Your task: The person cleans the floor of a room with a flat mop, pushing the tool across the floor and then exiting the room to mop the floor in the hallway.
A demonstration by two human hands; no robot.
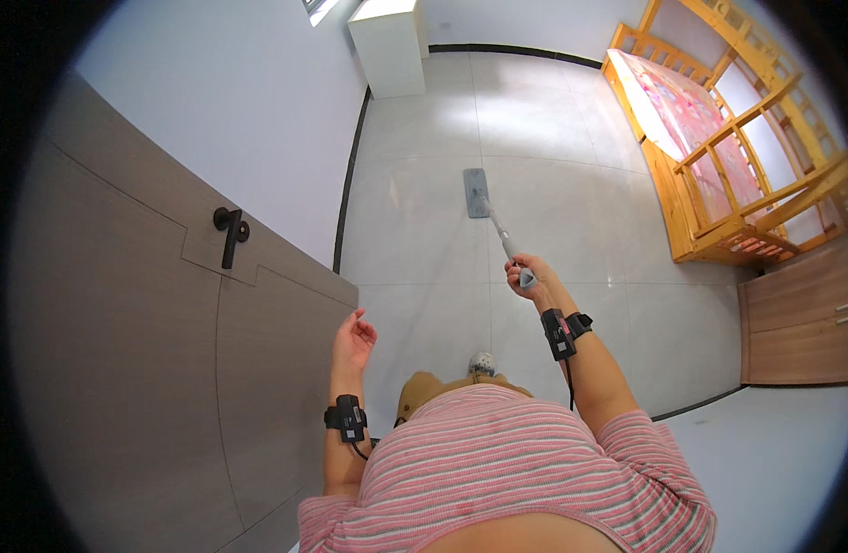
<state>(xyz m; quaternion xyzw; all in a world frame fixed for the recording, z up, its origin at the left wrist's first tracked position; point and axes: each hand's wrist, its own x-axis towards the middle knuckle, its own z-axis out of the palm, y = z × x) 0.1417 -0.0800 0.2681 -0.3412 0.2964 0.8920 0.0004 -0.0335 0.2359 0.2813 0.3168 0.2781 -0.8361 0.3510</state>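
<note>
I am gripping the top of a mop (494,214) handle in my right hand (524,274), fingers curling closed around its grey end; the flat mop head is lying on the tiled floor (571,175) well beyond my fingertips. My left hand (353,340) is hanging open, fingers loosely curled, holding nothing, just beside the brown door (120,350). My striped shirt (507,461) is hiding my legs; only one shoe (482,362) is showing.

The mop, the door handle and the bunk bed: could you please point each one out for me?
mop (477,192), head view, on its flat grey head.
door handle (229,236), head view, on the black lever.
bunk bed (684,198), head view, on its wooden side rail.
</note>
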